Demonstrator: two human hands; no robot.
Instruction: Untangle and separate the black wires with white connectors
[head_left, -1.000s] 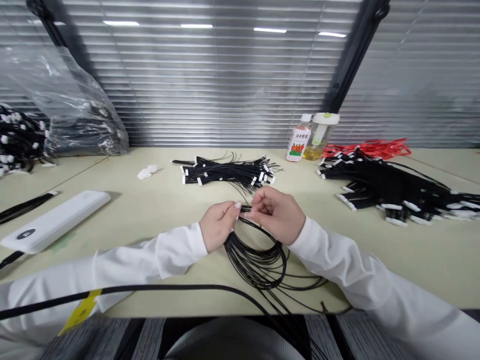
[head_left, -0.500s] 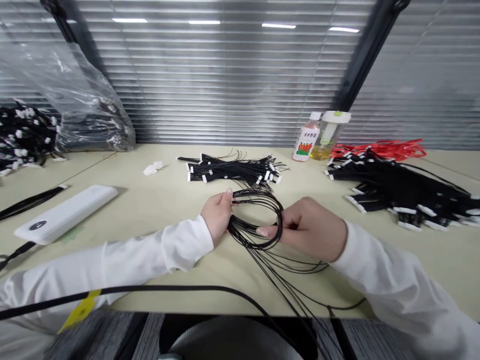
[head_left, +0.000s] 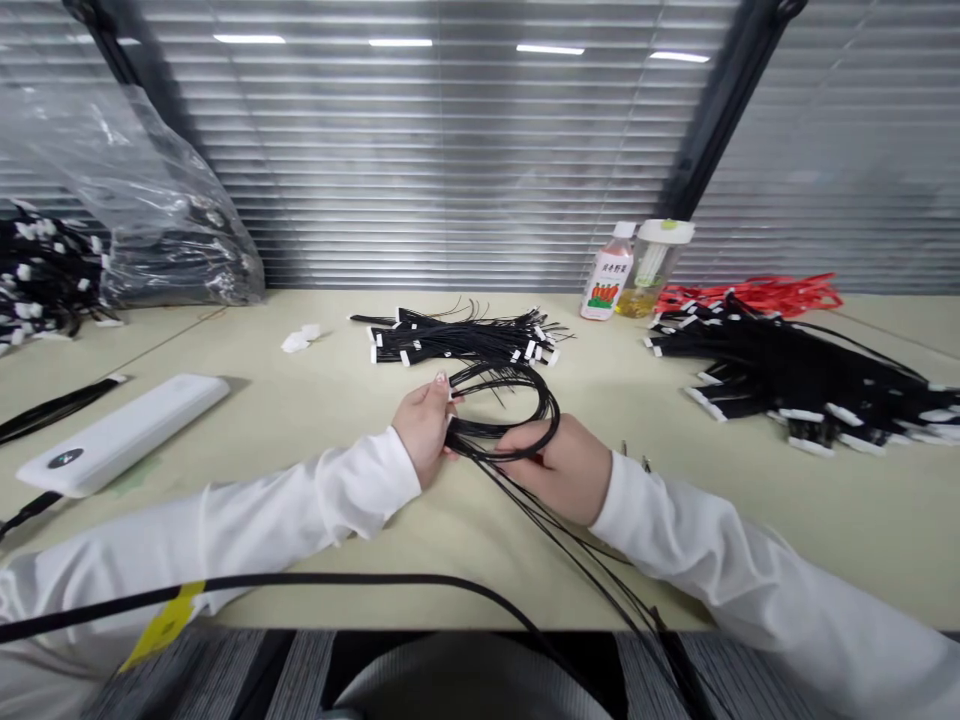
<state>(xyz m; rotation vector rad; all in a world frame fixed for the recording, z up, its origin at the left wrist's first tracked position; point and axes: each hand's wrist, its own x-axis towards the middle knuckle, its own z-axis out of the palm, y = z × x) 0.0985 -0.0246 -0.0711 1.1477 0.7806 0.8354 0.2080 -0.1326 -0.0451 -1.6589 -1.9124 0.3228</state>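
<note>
While the left hand (head_left: 424, 425) pinches the black wire coil (head_left: 504, 415) and the right hand (head_left: 562, 470) grips its lower loop above the bench (head_left: 315, 420), the thin, springy strands look best held where bunched.

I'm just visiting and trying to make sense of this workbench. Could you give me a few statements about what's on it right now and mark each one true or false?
1. Both hands hold a loop of thin black wires. True: the left hand and right hand grip it on either side.
2. The white flat device lies to the person's right. False: it lies on the left of the table.
3. A small drink bottle stands beside a clear jar at the back. True.
4. The red cords lie in the plastic bag. False: they lie on the table at the far right; the bag is at the far left.
</note>
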